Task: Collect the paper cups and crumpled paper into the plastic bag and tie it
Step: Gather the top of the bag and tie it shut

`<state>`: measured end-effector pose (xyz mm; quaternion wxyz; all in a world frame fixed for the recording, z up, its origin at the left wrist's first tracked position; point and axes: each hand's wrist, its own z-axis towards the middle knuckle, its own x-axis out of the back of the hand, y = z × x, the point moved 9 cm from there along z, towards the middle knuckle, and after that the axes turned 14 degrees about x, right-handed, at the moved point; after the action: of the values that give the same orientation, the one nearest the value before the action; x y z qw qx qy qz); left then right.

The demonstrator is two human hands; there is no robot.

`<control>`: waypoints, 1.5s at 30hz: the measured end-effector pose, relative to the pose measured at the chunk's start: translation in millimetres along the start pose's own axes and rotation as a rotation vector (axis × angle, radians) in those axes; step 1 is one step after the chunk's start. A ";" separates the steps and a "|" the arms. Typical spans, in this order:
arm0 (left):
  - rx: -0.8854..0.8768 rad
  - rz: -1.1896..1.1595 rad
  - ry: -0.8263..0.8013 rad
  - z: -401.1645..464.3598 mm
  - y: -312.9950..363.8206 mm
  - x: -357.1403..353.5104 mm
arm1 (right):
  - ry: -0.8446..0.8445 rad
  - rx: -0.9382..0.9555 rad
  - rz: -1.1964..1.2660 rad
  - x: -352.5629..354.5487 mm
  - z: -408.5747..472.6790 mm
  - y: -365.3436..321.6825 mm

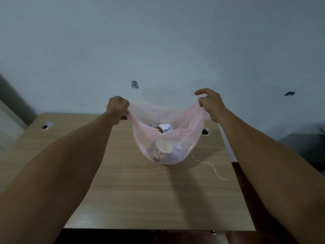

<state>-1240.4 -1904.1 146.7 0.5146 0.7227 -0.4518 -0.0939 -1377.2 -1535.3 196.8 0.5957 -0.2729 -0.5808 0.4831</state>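
Both hands hold the pink plastic bag [168,145] up over the table [140,191]: left hand [117,109] fisted on one handle, right hand [210,104] pinching the other. Paper cups [164,146] and crumpled paper [166,127] show blurrily through the film.

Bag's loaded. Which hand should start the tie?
Probably left. The left hand fully grips its side of the pink plastic bag; the right hand only pinches its side, index finger lifted.

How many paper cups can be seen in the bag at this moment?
2. One paper cup lies low in the pink plastic bag, seen through the film; a second patterned cup shows at the bag's mouth beside crumpled paper. More may be hidden.
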 end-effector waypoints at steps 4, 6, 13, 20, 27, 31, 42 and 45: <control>-0.048 0.073 0.162 -0.9 19.1 19.5 | -0.053 0.017 -0.271 20.1 13.6 2.7; -0.045 0.082 0.192 -18.4 27.3 26.2 | -0.040 -0.031 -0.523 32.9 14.5 9.9; 0.096 0.109 0.180 0.6 23.5 51.6 | 0.064 -0.290 -0.572 58.6 -7.8 35.4; 0.264 -0.191 -0.152 6.4 7.8 46.0 | 0.220 -0.413 0.310 44.1 -14.1 33.6; 0.352 -0.105 -0.295 4.3 7.6 56.3 | 0.274 -0.360 0.391 44.7 -3.1 40.0; 0.371 0.042 -0.294 2.7 7.9 58.7 | 0.292 -0.342 0.349 36.5 4.9 46.8; 0.341 0.210 -0.193 3.7 14.4 74.3 | 0.224 -0.303 0.236 19.0 12.5 50.0; 0.346 -0.005 -0.220 2.1 23.8 78.8 | 0.256 -0.321 0.237 19.4 9.8 47.4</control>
<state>-1209.7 -1966.0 191.4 0.3300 0.7869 -0.5128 -0.0948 -1401.5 -1502.1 164.8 0.5525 -0.4895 -0.5337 0.4127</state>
